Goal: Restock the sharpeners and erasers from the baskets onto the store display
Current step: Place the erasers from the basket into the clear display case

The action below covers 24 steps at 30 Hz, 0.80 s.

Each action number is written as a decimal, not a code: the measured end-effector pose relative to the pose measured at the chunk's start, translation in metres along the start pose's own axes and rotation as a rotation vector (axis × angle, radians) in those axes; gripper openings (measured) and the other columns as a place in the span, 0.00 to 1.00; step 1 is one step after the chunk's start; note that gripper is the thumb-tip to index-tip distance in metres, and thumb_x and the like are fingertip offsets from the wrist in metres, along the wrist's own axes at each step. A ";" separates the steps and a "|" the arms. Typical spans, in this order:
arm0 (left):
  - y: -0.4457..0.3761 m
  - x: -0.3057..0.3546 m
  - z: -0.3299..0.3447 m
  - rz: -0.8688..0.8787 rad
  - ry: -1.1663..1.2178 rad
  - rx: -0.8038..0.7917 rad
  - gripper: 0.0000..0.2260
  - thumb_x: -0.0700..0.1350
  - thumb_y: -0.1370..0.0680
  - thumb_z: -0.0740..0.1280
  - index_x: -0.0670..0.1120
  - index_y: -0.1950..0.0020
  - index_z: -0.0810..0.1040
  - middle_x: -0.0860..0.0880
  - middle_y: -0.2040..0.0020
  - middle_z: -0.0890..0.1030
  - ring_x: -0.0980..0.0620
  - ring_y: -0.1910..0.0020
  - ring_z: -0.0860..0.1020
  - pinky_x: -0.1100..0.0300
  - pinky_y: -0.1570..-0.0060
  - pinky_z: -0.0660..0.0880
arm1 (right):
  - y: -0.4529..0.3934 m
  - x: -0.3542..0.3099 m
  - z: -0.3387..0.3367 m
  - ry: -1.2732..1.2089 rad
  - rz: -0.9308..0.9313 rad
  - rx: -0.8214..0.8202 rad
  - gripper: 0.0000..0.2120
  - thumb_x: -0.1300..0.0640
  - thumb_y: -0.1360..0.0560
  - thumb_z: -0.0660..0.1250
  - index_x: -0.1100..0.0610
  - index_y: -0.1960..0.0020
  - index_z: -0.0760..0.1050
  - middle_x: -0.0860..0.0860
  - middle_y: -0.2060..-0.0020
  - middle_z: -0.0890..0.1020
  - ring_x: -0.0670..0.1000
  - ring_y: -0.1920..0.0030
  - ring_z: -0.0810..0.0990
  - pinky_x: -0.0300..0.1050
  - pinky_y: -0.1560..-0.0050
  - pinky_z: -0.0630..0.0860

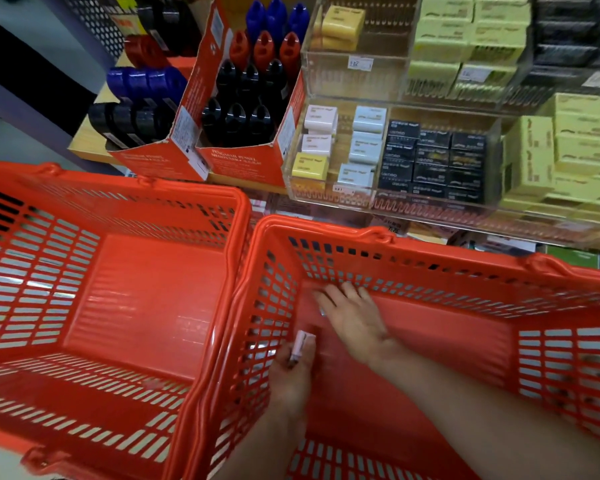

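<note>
Left basket [146, 299] floor seemingly unobstructed

Two red baskets side by side below the shelf: left basket [94, 306], right basket [430, 271]. Both hands inside the right basket. Left hand [293, 372] pinches a small white eraser [300, 346] near the basket's left wall. Right hand [352, 318] reaches to the basket floor, fingers spread, palm down. On the shelf, red cartons of sharpeners [246, 98] beside clear bins of boxed erasers [430, 161].

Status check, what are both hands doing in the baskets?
Left hand pinches small eraser. Right hand open, reaching along right basket floor. Nothing blocking.
</note>
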<state>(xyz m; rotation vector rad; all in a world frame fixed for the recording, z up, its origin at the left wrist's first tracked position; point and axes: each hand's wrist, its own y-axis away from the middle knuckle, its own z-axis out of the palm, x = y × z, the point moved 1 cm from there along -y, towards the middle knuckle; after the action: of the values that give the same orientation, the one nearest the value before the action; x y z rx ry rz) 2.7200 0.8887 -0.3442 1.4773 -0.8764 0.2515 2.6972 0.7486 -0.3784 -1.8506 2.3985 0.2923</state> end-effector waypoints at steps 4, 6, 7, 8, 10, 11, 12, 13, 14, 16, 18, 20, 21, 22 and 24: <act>0.004 0.011 0.003 0.024 -0.032 -0.047 0.07 0.47 0.23 0.69 0.46 0.59 0.77 0.50 0.70 0.74 0.55 0.72 0.71 0.64 0.71 0.68 | 0.013 0.012 0.008 -0.110 0.115 -0.043 0.23 0.67 0.36 0.71 0.56 0.42 0.78 0.54 0.48 0.80 0.61 0.48 0.78 0.55 0.52 0.78; 0.007 0.023 0.004 0.038 -0.070 -0.072 0.10 0.49 0.22 0.68 0.45 0.60 0.77 0.51 0.70 0.75 0.56 0.73 0.72 0.65 0.73 0.69 | 0.025 0.015 0.005 -0.261 0.252 -0.060 0.21 0.63 0.32 0.71 0.54 0.40 0.76 0.53 0.47 0.79 0.59 0.45 0.77 0.54 0.45 0.76; 0.007 0.029 0.005 0.027 -0.072 -0.089 0.10 0.49 0.21 0.67 0.45 0.59 0.78 0.50 0.69 0.76 0.56 0.73 0.72 0.66 0.73 0.69 | 0.033 0.015 -0.002 -0.412 0.353 -0.031 0.21 0.60 0.30 0.71 0.54 0.38 0.75 0.52 0.45 0.79 0.57 0.44 0.77 0.52 0.42 0.74; 0.009 0.037 0.006 0.013 -0.062 -0.103 0.09 0.49 0.21 0.66 0.45 0.57 0.78 0.49 0.68 0.76 0.55 0.73 0.72 0.66 0.73 0.70 | 0.042 0.014 -0.011 -0.592 0.435 0.017 0.21 0.59 0.29 0.72 0.54 0.37 0.75 0.51 0.44 0.79 0.55 0.43 0.77 0.49 0.40 0.73; 0.017 0.055 0.008 -0.007 -0.055 -0.145 0.06 0.46 0.20 0.65 0.44 0.51 0.77 0.48 0.65 0.74 0.55 0.70 0.72 0.66 0.75 0.72 | 0.057 0.011 -0.037 -0.853 0.502 0.093 0.22 0.60 0.31 0.75 0.54 0.38 0.77 0.49 0.45 0.81 0.49 0.47 0.81 0.43 0.42 0.76; 0.024 0.066 0.009 -0.013 -0.068 -0.188 0.06 0.45 0.19 0.64 0.44 0.48 0.77 0.48 0.63 0.73 0.55 0.67 0.72 0.66 0.73 0.73 | 0.064 0.010 -0.052 -0.928 0.504 0.143 0.21 0.62 0.32 0.77 0.53 0.41 0.79 0.49 0.47 0.81 0.46 0.49 0.81 0.40 0.45 0.78; 0.032 0.077 0.008 -0.020 -0.099 -0.249 0.06 0.45 0.19 0.63 0.43 0.47 0.76 0.48 0.62 0.73 0.55 0.65 0.72 0.65 0.71 0.73 | 0.069 0.008 -0.070 -0.979 0.497 0.201 0.19 0.63 0.33 0.77 0.52 0.43 0.79 0.48 0.48 0.81 0.45 0.51 0.82 0.37 0.48 0.79; 0.043 0.088 0.007 -0.030 -0.137 -0.323 0.05 0.44 0.18 0.62 0.44 0.47 0.76 0.47 0.60 0.73 0.55 0.64 0.72 0.64 0.69 0.74 | 0.073 0.006 -0.089 -1.004 0.476 0.260 0.19 0.63 0.33 0.77 0.51 0.45 0.80 0.47 0.49 0.79 0.43 0.52 0.81 0.34 0.51 0.79; 0.055 0.100 0.004 -0.026 -0.198 -0.405 0.05 0.44 0.18 0.61 0.44 0.49 0.75 0.48 0.60 0.73 0.55 0.64 0.72 0.64 0.67 0.74 | 0.076 0.004 -0.110 -1.007 0.444 0.311 0.19 0.63 0.32 0.77 0.50 0.45 0.79 0.46 0.49 0.78 0.43 0.51 0.81 0.33 0.52 0.78; 0.083 0.129 -0.003 0.041 -0.353 -0.545 0.06 0.44 0.17 0.60 0.46 0.52 0.75 0.49 0.60 0.74 0.57 0.63 0.72 0.65 0.65 0.73 | 0.079 -0.001 -0.154 -1.007 0.379 0.384 0.19 0.63 0.31 0.76 0.49 0.44 0.79 0.42 0.49 0.76 0.42 0.50 0.80 0.32 0.52 0.78; 0.111 0.163 -0.009 0.145 -0.448 -0.645 0.06 0.44 0.18 0.62 0.47 0.55 0.73 0.50 0.61 0.73 0.58 0.65 0.72 0.66 0.66 0.72 | 0.080 -0.007 -0.199 -1.001 0.307 0.409 0.18 0.63 0.31 0.75 0.50 0.44 0.79 0.40 0.48 0.76 0.42 0.51 0.81 0.32 0.52 0.78; 0.139 0.195 -0.014 0.251 -0.499 -0.693 0.07 0.44 0.19 0.64 0.45 0.56 0.72 0.51 0.64 0.72 0.58 0.68 0.71 0.67 0.69 0.70 | 0.080 -0.014 -0.239 -0.965 0.204 0.394 0.17 0.61 0.29 0.74 0.49 0.43 0.79 0.41 0.48 0.76 0.44 0.48 0.80 0.35 0.50 0.79; 0.151 0.210 -0.016 0.295 -0.533 -0.704 0.07 0.45 0.20 0.65 0.44 0.55 0.72 0.51 0.65 0.72 0.58 0.69 0.71 0.68 0.70 0.70 | 0.081 -0.016 -0.255 -0.948 0.156 0.383 0.16 0.61 0.28 0.74 0.50 0.42 0.78 0.41 0.47 0.76 0.44 0.47 0.79 0.36 0.50 0.79; 0.161 0.222 -0.018 0.324 -0.560 -0.715 0.07 0.45 0.20 0.65 0.43 0.54 0.72 0.51 0.65 0.72 0.58 0.69 0.70 0.69 0.71 0.69 | 0.082 -0.018 -0.270 -0.944 0.125 0.373 0.16 0.61 0.28 0.73 0.50 0.42 0.78 0.41 0.46 0.76 0.43 0.45 0.79 0.35 0.49 0.79; 0.173 0.239 -0.021 0.349 -0.551 -0.747 0.07 0.46 0.20 0.65 0.43 0.50 0.73 0.51 0.63 0.73 0.57 0.67 0.71 0.69 0.68 0.70 | 0.084 -0.020 -0.293 -0.963 0.104 0.377 0.17 0.62 0.27 0.73 0.49 0.41 0.77 0.39 0.44 0.77 0.41 0.45 0.79 0.35 0.49 0.78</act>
<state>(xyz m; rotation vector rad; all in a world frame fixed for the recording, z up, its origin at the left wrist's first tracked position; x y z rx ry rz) 2.7780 0.8462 -0.0574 0.6824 -1.4762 -0.2340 2.6332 0.7263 -0.0807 -1.0474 1.7058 0.5379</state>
